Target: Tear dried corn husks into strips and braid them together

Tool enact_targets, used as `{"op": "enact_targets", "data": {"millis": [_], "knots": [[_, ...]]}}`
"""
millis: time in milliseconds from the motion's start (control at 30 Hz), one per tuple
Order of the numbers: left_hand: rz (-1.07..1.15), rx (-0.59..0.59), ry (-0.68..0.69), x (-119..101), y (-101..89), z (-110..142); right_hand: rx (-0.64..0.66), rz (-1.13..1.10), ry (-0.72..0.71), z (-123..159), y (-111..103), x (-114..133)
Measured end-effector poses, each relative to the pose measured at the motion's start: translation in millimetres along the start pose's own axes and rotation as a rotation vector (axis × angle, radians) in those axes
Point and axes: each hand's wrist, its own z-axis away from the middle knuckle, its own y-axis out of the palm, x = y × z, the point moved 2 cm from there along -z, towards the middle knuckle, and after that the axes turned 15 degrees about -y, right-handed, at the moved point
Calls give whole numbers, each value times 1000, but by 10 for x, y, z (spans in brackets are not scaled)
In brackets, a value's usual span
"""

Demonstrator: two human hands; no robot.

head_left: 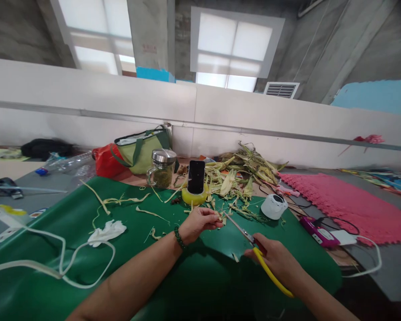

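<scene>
My left hand [203, 221] is closed in a pinch above the green mat [133, 258], and a small pale piece of dried husk [218, 216] shows at its fingertips. My right hand [276, 254] grips a pair of scissors [270, 273] with yellow handles. Their metal blades point up and left, with the tips close to the left fingertips. Whether the blades touch the husk I cannot tell. Beyond both hands lies a heap of dried corn husks [227, 183], with loose scraps scattered in front of it.
A phone [196, 176] stands upright in a yellow tape roll [190, 198]. Left of it are a lidded glass jar [162, 174] and a green bag [143, 154]. A white roll [274, 207], a purple power strip [319, 232] and pink cloth [350, 205] lie rightward. White cable [87, 285] loops at left.
</scene>
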Motion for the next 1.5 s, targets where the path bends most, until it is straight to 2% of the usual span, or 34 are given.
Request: {"op": "enact_targets", "data": {"millis": [67, 167, 267, 433, 500, 567, 633, 700, 800, 833, 933, 1000, 1100, 1300, 1400, 1500], "knots": [[-11, 23, 7, -22, 10, 27, -8, 2, 80, 19, -66, -54], [3, 50, 40, -69, 25, 70, -2, 150, 230, 87, -124, -206], [-1, 61, 58, -95, 45, 99, 56, 181, 167, 153, -87, -342], [-23, 16, 58, -117, 18, 94, 45, 142, 42, 149, -61, -537], [0, -42, 108, -167, -39, 93, 61, 149, 37, 109, -106, -592], [29, -115, 196, -237, -106, 101, 97, 170, 101, 53, -171, -586], [24, -185, 311, -304, -157, 118, -8, 142, 80, -48, -251, -451], [-3, -237, 423, -344, -181, 136, -229, -47, -69, -217, -312, -191], [-86, -250, 539, -360, -189, 150, -447, -401, -292, -598, -294, 259], [-117, -250, 562, -361, -196, 150, -485, -526, -313, -749, -262, 379], [-160, -296, 608, -376, -255, 140, -451, -996, -319, -1177, -118, 605], [-154, -320, 631, -397, -301, 130, -407, -1264, -302, -1365, -33, 654], [-141, -320, 644, -419, -329, 119, -393, -1469, -217, -1472, 54, 631], [-189, -303, 553, -361, -285, 81, -375, -1680, -70, -1462, 184, 534], [-197, -311, 523, -334, -277, 65, -357, -1733, -60, -1476, 230, 510], [-252, -331, 470, -396, -307, 122, -438, -1723, -82, -1502, 230, 459]]}}
